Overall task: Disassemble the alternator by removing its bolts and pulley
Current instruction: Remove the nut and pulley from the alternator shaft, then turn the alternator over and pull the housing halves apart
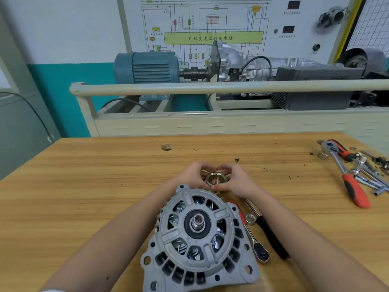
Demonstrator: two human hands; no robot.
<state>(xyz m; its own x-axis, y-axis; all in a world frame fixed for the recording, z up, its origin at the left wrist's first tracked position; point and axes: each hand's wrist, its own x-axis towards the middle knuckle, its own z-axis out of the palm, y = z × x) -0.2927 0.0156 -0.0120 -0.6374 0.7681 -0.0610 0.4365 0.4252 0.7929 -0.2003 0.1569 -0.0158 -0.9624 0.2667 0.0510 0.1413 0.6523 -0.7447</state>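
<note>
At centre frame, on the wooden workbench (84,186): one brass-coloured pulley (216,179), off the alternator, resting just above the housing and enclosed by both hands. Left hand (190,173) curls round the pulley's left side; right hand (235,180) curls round its right side, thumb along the lower rim, fingertips of the two hands meeting above it; both grips are closed on the pulley. Lower centre: one grey cast alternator (200,239), lying face up, its bare threaded shaft (197,223) exposed in the middle of a black hub, ventilation slots around the housing. A small brass-coloured part shows just below the pulley at the housing's upper edge; what it is cannot be told. Right of the alternator, touching or just beside it: one ratchet wrench (250,234) with red on its handle, one black-handled bar (267,228), and a loose socket (250,219) between them. Right edge of the frame, well apart: a second ratchet with orange grip (347,182) among assorted chrome sockets and extensions (370,175). Upper half, behind the bench: a training rig with blue electric motor (147,67), gearbox (231,60) and wiring-diagram board (210,24).
</note>
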